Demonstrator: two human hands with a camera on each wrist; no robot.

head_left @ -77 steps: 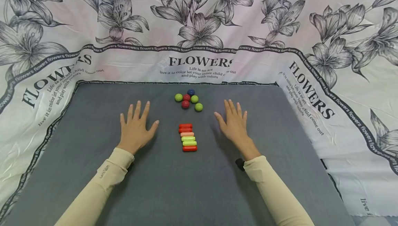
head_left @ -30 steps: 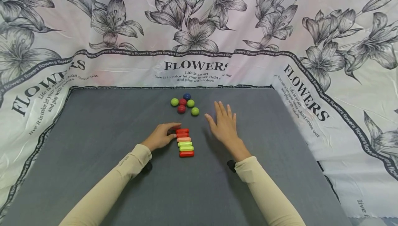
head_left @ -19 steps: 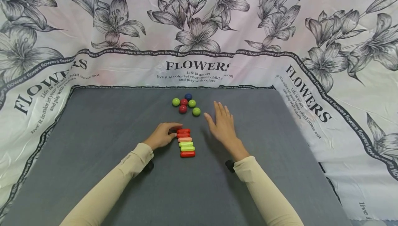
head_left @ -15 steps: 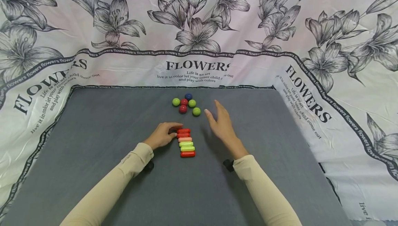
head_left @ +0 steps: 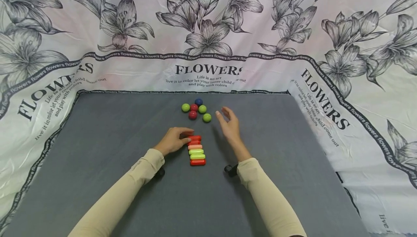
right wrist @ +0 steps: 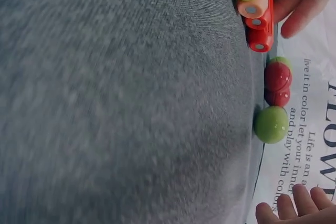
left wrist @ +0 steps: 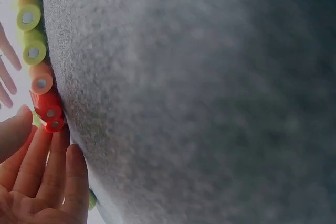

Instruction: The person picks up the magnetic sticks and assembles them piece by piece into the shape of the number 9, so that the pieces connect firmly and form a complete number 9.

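Observation:
In the head view my left hand [head_left: 173, 140] reaches the far end of a row of short plastic rods with metal discs in their ends. Its thumb and fingers are at the left ends of two red rods [head_left: 194, 138], fingers loosely bent; in the left wrist view a gap shows between thumb and fingertips. Nearer lie an orange rod [head_left: 195, 147], two yellow-green rods [head_left: 197, 154] and another red rod [head_left: 197, 162]. My right hand [head_left: 230, 125] hovers right of a green ball [head_left: 206, 117], fingers relaxed, holding nothing.
Behind the rods sit two red balls [head_left: 193, 115], a blue ball [head_left: 198, 102] and two other green balls [head_left: 185, 107]. A grey cloth [head_left: 208, 200] covers the table. A flower-printed sheet [head_left: 208, 72] hangs at the back and sides.
My left hand has come in from the left to the far red rods and stays there. My right hand has moved a little left, its spread fingers now drawn in. The rods lie as before.

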